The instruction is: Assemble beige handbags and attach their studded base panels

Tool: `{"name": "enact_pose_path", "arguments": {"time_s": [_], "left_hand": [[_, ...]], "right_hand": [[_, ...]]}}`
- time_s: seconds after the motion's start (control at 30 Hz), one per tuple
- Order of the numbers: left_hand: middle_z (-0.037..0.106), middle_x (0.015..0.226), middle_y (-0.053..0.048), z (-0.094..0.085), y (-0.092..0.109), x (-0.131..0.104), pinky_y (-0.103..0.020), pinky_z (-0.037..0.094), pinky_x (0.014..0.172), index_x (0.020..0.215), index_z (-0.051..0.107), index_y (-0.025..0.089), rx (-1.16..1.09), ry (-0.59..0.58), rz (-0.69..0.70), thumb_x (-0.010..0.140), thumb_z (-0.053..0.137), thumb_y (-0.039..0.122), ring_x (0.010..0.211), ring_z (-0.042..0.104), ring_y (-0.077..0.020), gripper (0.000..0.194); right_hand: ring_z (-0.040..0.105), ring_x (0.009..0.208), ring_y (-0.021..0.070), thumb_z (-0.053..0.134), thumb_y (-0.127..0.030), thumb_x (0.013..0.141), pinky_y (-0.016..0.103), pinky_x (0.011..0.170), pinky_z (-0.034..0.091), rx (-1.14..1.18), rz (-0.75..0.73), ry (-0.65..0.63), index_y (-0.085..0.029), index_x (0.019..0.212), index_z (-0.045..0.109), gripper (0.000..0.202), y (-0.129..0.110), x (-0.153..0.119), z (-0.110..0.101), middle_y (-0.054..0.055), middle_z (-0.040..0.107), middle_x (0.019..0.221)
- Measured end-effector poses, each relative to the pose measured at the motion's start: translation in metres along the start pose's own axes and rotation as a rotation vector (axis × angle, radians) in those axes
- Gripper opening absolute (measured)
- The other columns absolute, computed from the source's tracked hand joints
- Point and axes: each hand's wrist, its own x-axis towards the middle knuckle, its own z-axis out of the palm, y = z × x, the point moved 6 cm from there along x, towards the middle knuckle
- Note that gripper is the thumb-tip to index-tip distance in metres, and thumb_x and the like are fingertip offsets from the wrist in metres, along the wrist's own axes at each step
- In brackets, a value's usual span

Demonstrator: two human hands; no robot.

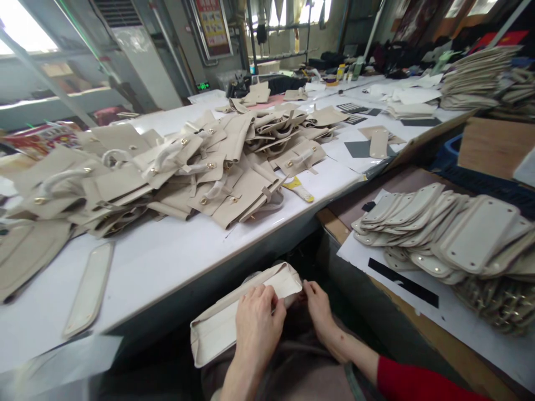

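A long beige bag piece (pixel 219 328) with raised edges and a pale, trough-like face lies slanted over my lap, just off the table's front edge. My left hand (pixel 259 314) is over its middle, fingers curled down onto the pale face and gripping it. At the far right end, my right hand (pixel 320 306) has thumb and fingers pinched together by the corner. Whether those fingertips hold the corner itself or something small beside it is unclear. The underside of the bag piece is hidden against my lap.
Beige bag parts with handles and gold fittings (pixel 225 161) are heaped on the white table (pixel 167 278). A flat oblong panel (pixel 90 289) lies at left, a yellow-handled tool (pixel 298 189) near the edge. At right, stacked oblong panels (pixel 478 234) rest beside a black strip (pixel 403 282).
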Motion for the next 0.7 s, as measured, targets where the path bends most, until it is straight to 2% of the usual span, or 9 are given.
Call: {"name": "enact_pose_path", "arguments": {"time_s": [0.07,0.13,0.2,0.23,0.27,0.43,0.6,0.7], "left_hand": [[0.064,0.079,-0.003,-0.001,0.0,-0.001,-0.035,0.037,0.074,0.071,0.056,0.021,0.01,0.014,-0.001,0.088,0.054,0.02,0.083,0.061,-0.0229,0.017],[0.064,0.078,-0.003,-0.002,0.001,-0.003,-0.035,0.037,0.073,0.071,0.055,0.021,0.023,0.036,0.011,0.088,0.054,0.02,0.081,0.061,-0.0225,0.017],[0.064,0.078,-0.003,-0.003,0.003,-0.005,-0.034,0.037,0.072,0.072,0.055,0.021,0.03,0.059,0.028,0.09,0.052,0.02,0.08,0.061,-0.0222,0.018],[0.064,0.078,-0.003,-0.003,0.003,-0.006,-0.034,0.037,0.072,0.072,0.055,0.021,0.031,0.067,0.032,0.09,0.052,0.02,0.08,0.06,-0.0221,0.018],[0.063,0.078,-0.003,-0.003,0.004,-0.007,-0.034,0.038,0.072,0.073,0.055,0.021,0.032,0.073,0.033,0.091,0.051,0.02,0.08,0.06,-0.0221,0.019],[0.063,0.078,-0.003,-0.002,0.005,-0.012,-0.035,0.038,0.073,0.073,0.055,0.021,0.031,0.118,0.034,0.091,0.053,0.02,0.08,0.06,-0.0226,0.018],[0.064,0.08,-0.003,-0.005,0.004,-0.022,-0.035,0.039,0.073,0.087,0.058,0.02,-0.011,0.237,0.0,0.091,0.055,0.02,0.08,0.06,-0.0227,0.005],[0.064,0.081,-0.003,-0.006,0.004,-0.028,-0.035,0.038,0.074,0.09,0.06,0.019,-0.02,0.279,-0.002,0.09,0.054,0.014,0.08,0.059,-0.0225,0.008]], "right_hand": [[0.063,0.077,0.0179,0.057,-0.041,0.094,0.032,0.075,0.054,-0.055,-0.146,-0.065,-0.016,0.085,0.068,0.028,-0.021,-0.013,-0.014,0.004,0.066,0.082],[0.064,0.095,0.0207,0.055,-0.026,0.094,0.033,0.087,0.053,-0.145,-0.496,-0.167,-0.018,0.099,0.07,0.018,-0.055,-0.034,-0.02,0.007,0.068,0.099],[0.062,0.107,0.0228,0.05,-0.012,0.092,0.036,0.093,0.054,-0.281,-0.906,-0.245,-0.017,0.118,0.065,0.03,-0.084,-0.061,-0.016,0.011,0.067,0.111],[0.061,0.11,0.0239,0.047,-0.007,0.091,0.038,0.094,0.054,-0.36,-1.051,-0.25,-0.015,0.125,0.061,0.038,-0.092,-0.071,-0.011,0.013,0.066,0.115],[0.06,0.113,0.0251,0.046,-0.005,0.09,0.04,0.095,0.055,-0.438,-1.13,-0.236,-0.013,0.13,0.058,0.043,-0.095,-0.077,-0.006,0.014,0.066,0.117],[0.056,0.122,0.0287,0.043,-0.004,0.09,0.046,0.099,0.055,-0.706,-1.163,-0.145,-0.007,0.133,0.057,0.046,-0.081,-0.078,0.014,0.018,0.065,0.123],[0.051,0.126,0.0313,0.044,-0.004,0.089,0.048,0.101,0.053,-0.796,-1.181,-0.176,-0.001,0.131,0.056,0.044,-0.067,-0.082,0.016,0.022,0.06,0.128],[0.049,0.127,0.0317,0.044,-0.003,0.09,0.05,0.101,0.052,-0.793,-1.203,-0.197,-0.001,0.131,0.055,0.043,-0.067,-0.085,0.018,0.022,0.058,0.128]]}}
